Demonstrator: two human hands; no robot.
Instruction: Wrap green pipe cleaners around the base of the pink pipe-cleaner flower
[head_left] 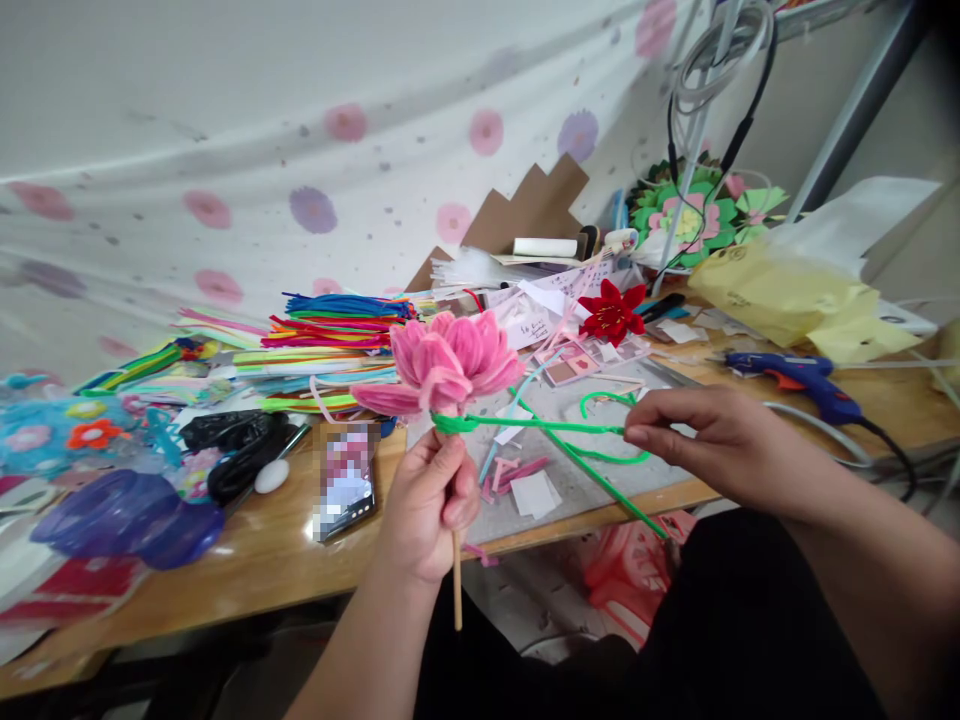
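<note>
My left hand (pixel 433 500) is closed around the stem of a pink pipe-cleaner flower (pixel 450 365), held upright above the table's front edge. A thin wooden stick (pixel 457 590) juts out below the fist. Just above my thumb, a green pipe cleaner (pixel 547 424) wraps round the flower's base and stretches to the right. Its far end is pinched between the thumb and fingers of my right hand (pixel 686 440). Behind that taut strand, another green pipe cleaner (pixel 592 475) slants across the grey mat, beside a curled green length.
Bundles of coloured pipe cleaners (pixel 330 330) lie at the back left. A phone (pixel 346 480) rests left of my left hand. Beyond are a red flower (pixel 613 312) and, at right, a blue glue gun (pixel 799 380) with its cord. A purple plastic container (pixel 127 520) stands far left.
</note>
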